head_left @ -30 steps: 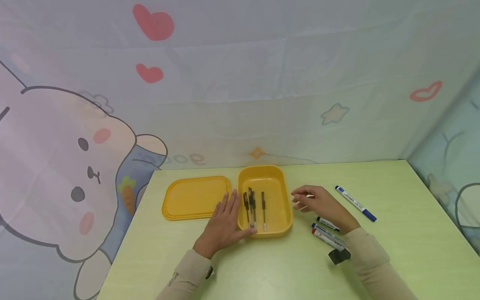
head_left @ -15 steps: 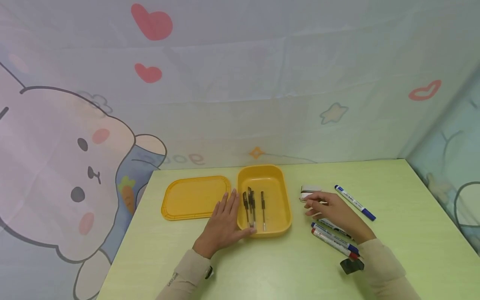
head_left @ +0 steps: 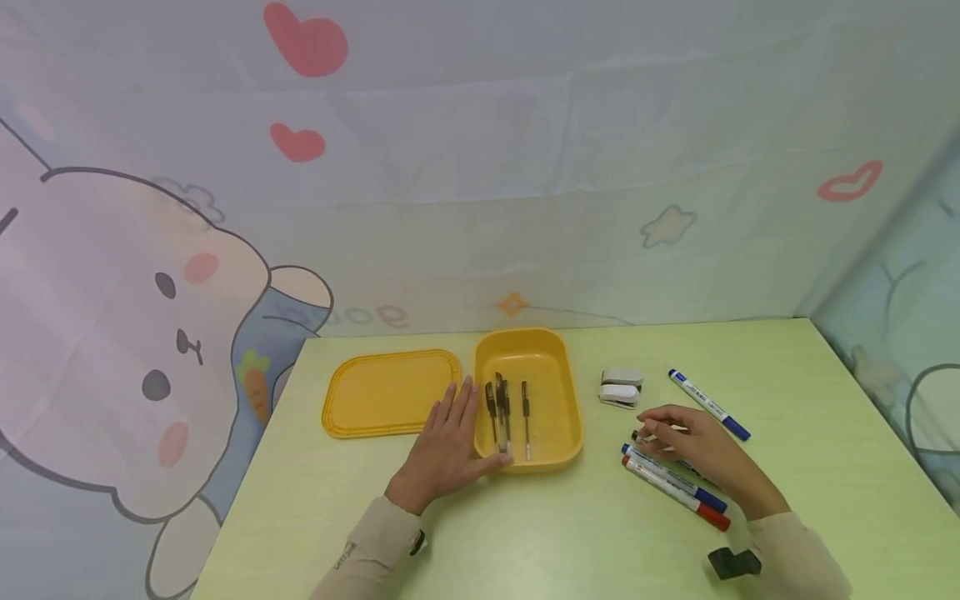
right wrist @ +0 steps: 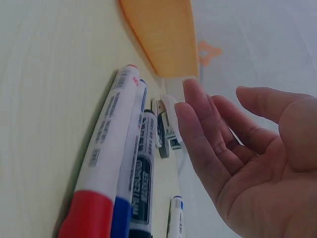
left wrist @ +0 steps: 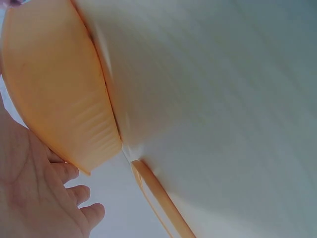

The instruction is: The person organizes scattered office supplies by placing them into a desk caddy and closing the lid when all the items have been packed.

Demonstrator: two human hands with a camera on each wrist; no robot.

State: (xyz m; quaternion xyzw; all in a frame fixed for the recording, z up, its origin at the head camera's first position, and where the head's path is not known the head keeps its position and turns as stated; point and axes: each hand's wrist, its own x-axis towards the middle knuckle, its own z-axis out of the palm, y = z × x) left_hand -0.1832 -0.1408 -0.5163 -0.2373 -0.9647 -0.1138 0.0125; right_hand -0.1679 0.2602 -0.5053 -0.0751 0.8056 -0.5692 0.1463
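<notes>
Since the earlier frames, I see the right hand (head_left: 688, 437) has drawn back from beside the yellow rounded plastic box (head_left: 553, 417) to above a white-and-black whiteboard marker (right wrist: 142, 181), uncovering a small white stapler (head_left: 619, 393). Its fingers bend loosely, thumb apart, gripping nothing. That marker lies right of the box, near a blue-capped white marker (head_left: 667, 473) and a red-capped white marker (head_left: 670, 487). My left hand (head_left: 442, 450) rests, fingers straight, against the box's left side, thumb at its near rim; slim black-capped pens (head_left: 526, 408) lie inside.
</notes>
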